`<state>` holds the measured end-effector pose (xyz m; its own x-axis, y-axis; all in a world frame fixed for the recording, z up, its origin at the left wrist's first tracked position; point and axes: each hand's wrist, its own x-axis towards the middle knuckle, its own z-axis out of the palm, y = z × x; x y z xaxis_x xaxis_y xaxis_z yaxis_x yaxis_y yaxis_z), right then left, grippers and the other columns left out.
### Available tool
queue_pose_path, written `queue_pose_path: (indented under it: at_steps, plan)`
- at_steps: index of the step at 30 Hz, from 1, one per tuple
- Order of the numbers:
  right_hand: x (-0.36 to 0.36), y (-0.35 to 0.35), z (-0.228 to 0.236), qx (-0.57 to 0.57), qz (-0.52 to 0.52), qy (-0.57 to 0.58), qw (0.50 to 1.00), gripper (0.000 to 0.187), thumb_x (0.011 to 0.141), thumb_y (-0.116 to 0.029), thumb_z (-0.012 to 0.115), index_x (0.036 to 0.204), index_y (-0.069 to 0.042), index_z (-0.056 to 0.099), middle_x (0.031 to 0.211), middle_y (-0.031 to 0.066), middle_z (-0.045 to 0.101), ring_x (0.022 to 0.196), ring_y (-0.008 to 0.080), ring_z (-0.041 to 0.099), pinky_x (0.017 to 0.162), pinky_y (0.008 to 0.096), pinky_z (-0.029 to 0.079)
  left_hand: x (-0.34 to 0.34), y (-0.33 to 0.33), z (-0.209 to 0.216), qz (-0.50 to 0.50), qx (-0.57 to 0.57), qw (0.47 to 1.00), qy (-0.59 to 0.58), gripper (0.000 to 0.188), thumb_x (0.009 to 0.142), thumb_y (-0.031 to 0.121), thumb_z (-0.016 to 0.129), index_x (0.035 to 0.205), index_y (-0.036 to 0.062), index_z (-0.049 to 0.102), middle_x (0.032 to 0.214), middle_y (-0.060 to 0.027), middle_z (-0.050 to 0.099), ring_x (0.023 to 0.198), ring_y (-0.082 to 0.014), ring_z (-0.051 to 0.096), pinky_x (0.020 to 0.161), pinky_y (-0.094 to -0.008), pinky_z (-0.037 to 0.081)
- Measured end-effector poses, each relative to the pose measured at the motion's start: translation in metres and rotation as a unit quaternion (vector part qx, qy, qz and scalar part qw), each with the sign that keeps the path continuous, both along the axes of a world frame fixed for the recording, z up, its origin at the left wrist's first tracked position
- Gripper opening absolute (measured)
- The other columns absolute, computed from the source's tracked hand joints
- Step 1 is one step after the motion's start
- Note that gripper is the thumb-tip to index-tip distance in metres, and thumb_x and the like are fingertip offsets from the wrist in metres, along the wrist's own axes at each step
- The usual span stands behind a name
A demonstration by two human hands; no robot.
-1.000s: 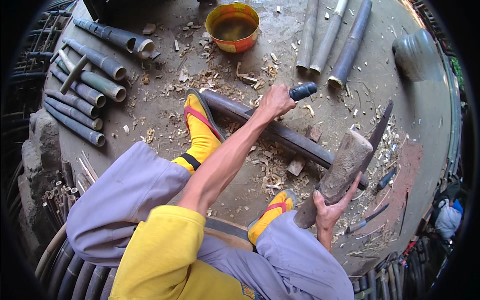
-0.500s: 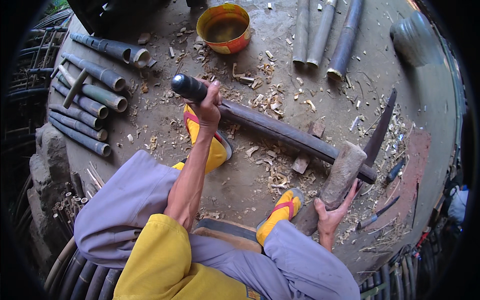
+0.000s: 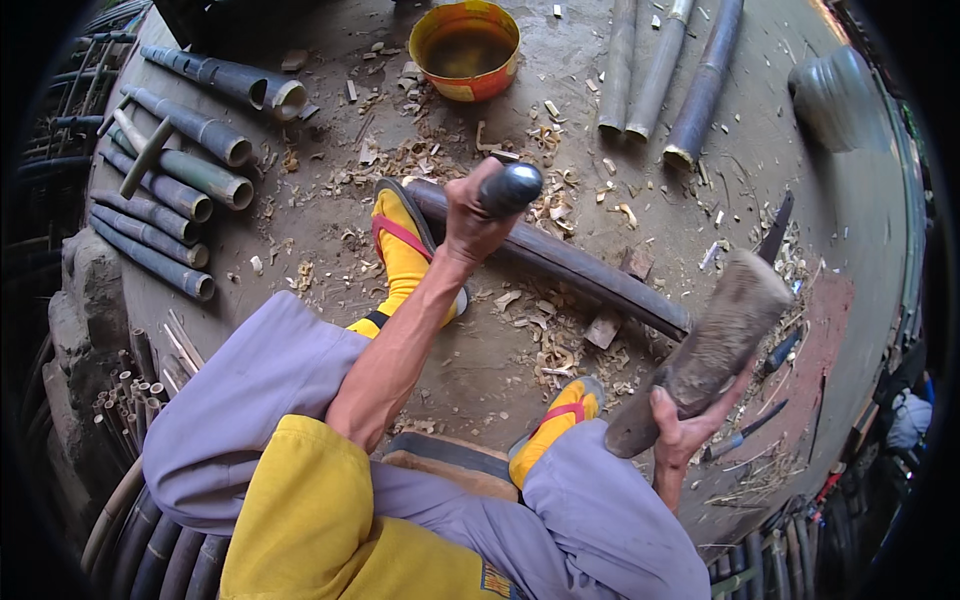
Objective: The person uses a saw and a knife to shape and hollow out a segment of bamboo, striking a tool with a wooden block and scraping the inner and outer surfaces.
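Dark bamboo tube (image 3: 580, 265) lies slantwise on the ground in front of the person, over a small wood support (image 3: 605, 328); its near right end is hidden behind a thick wooden block (image 3: 715, 345). Left hand (image 3: 470, 225) is above the tube's far left part, fingers wrapped tightly round a black tool handle (image 3: 512, 188), butt end toward the camera; blade not visible, contact with tube can't be told. Right hand (image 3: 690, 435) grips the block low down, thumb on the near side, other fingers curled round the far side, tips partly hidden; block tilted, apparently raised off the ground.

Step, as judged: hand-tool work on the tube, between strokes or placements. Next move seems to call for a firm left grip, the tool's edge lined up along the tube, and the block kept steady.

Edges and room: left foot (image 3: 400, 255) is right at the tube's far left end, right foot (image 3: 557, 425) nearer the person, so little margin there. Dark blade (image 3: 778, 228) just beyond the block; small knife (image 3: 745, 435) right of the right hand. Shavings (image 3: 560, 350) all round the support. Bucket (image 3: 480, 88) and three bamboo lengths (image 3: 705, 85) bound the space ahead; more tubes (image 3: 200, 170) well off left.
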<state>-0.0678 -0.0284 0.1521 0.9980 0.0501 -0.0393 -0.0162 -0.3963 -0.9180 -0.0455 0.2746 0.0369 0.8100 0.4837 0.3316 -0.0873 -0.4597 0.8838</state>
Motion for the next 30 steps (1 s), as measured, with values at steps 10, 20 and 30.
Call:
queue_pose_path:
  at_steps: [10, 20, 30]
  plan:
    - [0.041, 0.077, 0.007, -0.075, 0.288, 0.021, 0.954, 0.106, 0.062, -0.012, 0.072, 0.148, -0.009, 0.009, 0.133, 0.0186, 0.042, 0.115, 0.0278, 0.048, 0.096, 0.0343, 0.040, -0.006, -0.008, -0.013, -0.133, 0.084, 0.988, 0.002, 0.024, 0.060, 0.006, 0.065, 0.076, 0.0072, 0.047, 0.063, -0.0116, 0.054, 0.059, -0.0305, 0.059, 0.052, -0.0377, 0.046]
    - [0.014, 0.064, -0.029, -0.045, 0.208, -0.067, 0.975, 0.098, 0.062, -0.013, 0.071, 0.144, -0.009, 0.017, 0.123, 0.0161, 0.045, 0.103, 0.0248, 0.053, 0.093, 0.0379, 0.042, -0.003, -0.017, -0.010, -0.160, 0.075, 0.984, 0.005, 0.023, 0.059, 0.008, 0.065, 0.075, 0.0077, 0.048, 0.065, -0.0107, 0.056, 0.061, -0.0300, 0.060, 0.054, -0.0383, 0.047]
    - [0.006, 0.063, -0.020, -0.002, 0.162, -0.013, 0.987, 0.110, 0.060, -0.016, 0.072, 0.145, -0.005, 0.003, 0.127, 0.0206, 0.043, 0.112, 0.0306, 0.050, 0.094, 0.0392, 0.041, 0.002, -0.013, -0.014, -0.167, 0.107, 0.980, 0.017, 0.023, 0.060, 0.008, 0.065, 0.078, 0.0060, 0.050, 0.066, -0.0115, 0.056, 0.061, -0.0302, 0.060, 0.054, -0.0377, 0.047]
